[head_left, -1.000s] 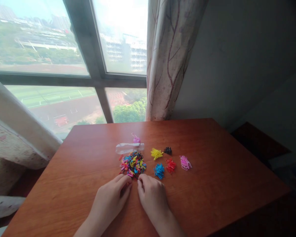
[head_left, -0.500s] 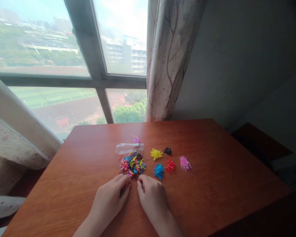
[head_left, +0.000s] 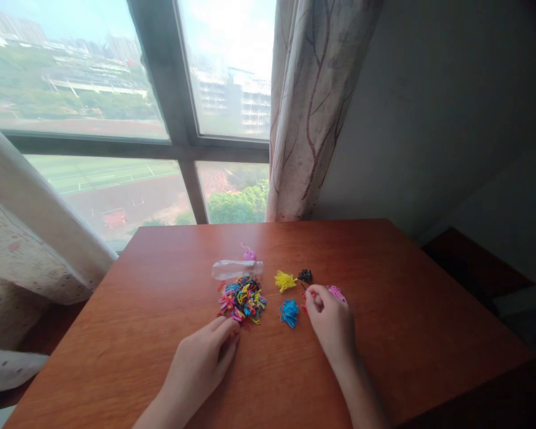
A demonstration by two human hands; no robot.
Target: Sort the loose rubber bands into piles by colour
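A mixed heap of small coloured rubber bands (head_left: 245, 298) lies near the middle of the table. At its near edge my left hand (head_left: 208, 351) is closed, thumb and fingers together; whatever they pinch is hidden. Farther right, my right hand (head_left: 333, 325) is pinched over the red rubber bands (head_left: 304, 308), covering most of them. A thin black rubber band (head_left: 302, 286) sticks out at its fingertips, close to the black rubber bands (head_left: 305, 275). Sorted piles of yellow rubber bands (head_left: 285, 280), blue rubber bands (head_left: 289, 313) and partly covered pink rubber bands (head_left: 338, 293) lie around it.
Behind the heap lies a clear plastic bag (head_left: 232, 270), with a small purple object (head_left: 249, 254) just beyond it. The brown wooden table (head_left: 116, 333) reaches to a window with a curtain (head_left: 312, 119) beside it.
My right hand has moved from the near edge of the mixed heap rightward and away, over to the red pile. The left hand has stayed at the heap. The view has shifted slightly.
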